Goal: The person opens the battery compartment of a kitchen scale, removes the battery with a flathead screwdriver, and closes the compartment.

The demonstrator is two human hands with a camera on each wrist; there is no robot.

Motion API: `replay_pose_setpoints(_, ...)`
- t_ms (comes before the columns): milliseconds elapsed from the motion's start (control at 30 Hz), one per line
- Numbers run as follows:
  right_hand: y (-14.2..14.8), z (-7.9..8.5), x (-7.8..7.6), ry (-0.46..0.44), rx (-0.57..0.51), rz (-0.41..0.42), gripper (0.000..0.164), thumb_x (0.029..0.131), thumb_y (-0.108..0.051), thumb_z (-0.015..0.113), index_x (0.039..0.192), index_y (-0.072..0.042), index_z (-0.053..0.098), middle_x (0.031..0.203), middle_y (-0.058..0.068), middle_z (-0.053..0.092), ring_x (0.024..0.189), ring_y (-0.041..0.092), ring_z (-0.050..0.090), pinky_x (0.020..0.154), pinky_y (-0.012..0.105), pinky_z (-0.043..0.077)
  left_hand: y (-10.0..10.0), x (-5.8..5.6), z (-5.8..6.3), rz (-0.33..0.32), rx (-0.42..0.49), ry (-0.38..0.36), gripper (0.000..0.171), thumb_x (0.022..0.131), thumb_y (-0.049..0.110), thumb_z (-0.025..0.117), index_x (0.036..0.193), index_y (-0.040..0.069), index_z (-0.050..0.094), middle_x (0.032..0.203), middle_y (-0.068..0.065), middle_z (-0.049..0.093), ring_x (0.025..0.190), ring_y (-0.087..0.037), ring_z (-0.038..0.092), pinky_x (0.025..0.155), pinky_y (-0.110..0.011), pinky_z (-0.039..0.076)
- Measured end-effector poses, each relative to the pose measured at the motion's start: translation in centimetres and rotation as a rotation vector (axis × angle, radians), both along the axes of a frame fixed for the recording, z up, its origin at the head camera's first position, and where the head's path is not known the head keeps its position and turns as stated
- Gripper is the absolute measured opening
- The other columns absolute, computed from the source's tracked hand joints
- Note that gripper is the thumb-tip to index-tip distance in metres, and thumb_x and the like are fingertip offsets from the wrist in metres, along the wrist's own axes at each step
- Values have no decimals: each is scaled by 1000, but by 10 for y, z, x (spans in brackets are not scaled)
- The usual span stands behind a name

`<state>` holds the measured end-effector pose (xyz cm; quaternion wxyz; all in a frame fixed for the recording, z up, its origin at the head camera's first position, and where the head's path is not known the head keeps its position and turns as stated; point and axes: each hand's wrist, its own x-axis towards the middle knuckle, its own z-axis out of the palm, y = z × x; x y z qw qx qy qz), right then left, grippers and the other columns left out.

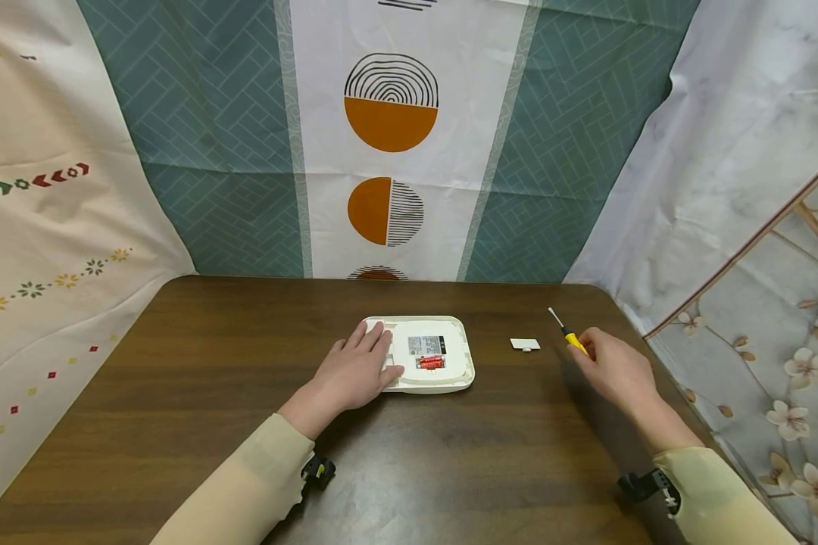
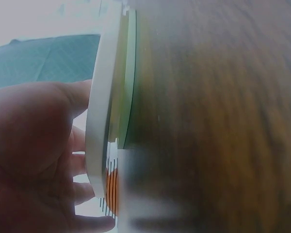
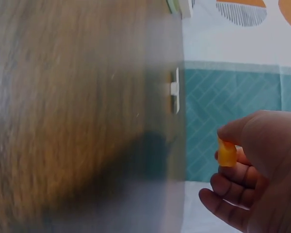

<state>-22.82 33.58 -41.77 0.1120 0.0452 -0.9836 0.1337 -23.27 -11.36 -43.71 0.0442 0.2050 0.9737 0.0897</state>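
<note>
A flat white device (image 1: 459,333) with rounded corners lies on the table, its back facing up. Red batteries (image 1: 430,362) show in its uncovered compartment, just below a printed label (image 1: 426,346). My left hand (image 1: 354,369) rests over the device's left end with fingers extended; the left wrist view shows the device's pale side edge (image 2: 101,104) beside the palm. On the right, my right hand (image 1: 616,369) pinches the yellow handle of a small screwdriver (image 1: 574,341) between thumb and fingers, its metal tip pointing up and left. A small white battery cover (image 1: 525,344) lies between device and screwdriver.
The brown wooden table (image 1: 177,378) ends at a patterned curtain (image 1: 409,166) along the back. More printed cloth hangs at the left (image 1: 54,250) and right (image 1: 743,265) sides.
</note>
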Motion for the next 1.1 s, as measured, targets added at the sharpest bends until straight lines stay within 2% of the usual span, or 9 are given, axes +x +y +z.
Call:
replay_pose_setpoints(400, 27, -12, -13, -33, 20, -70, 30, 107, -32, 70, 111, -3, 71, 87, 7, 72, 71, 26, 63, 57, 46, 46, -1, 1, -1, -1, -4, 1, 80, 115, 57, 50, 173, 5, 34, 182, -15, 24, 169, -41, 13, 127, -64, 29)
replay_pose_setpoints(667, 38, -15, -21, -56, 52, -57, 29, 107, -31, 67, 108, -3, 72, 87, 11, 73, 71, 30, 65, 59, 51, 49, -1, 0, -2, 1, 6, 2, 79, 115, 57, 51, 173, 5, 36, 181, -15, 25, 169, -41, 14, 127, -64, 29)
replay_pose_setpoints(1100, 51, -17, -30, -150, 55, -79, 31, 108, -32, 67, 106, -1, 72, 86, 14, 70, 71, 30, 63, 60, 51, 47, 0, 0, -3, 0, 10, 4, 79, 115, 57, 50, 173, 6, 35, 181, -14, 25, 169, -40, 14, 127, -65, 29)
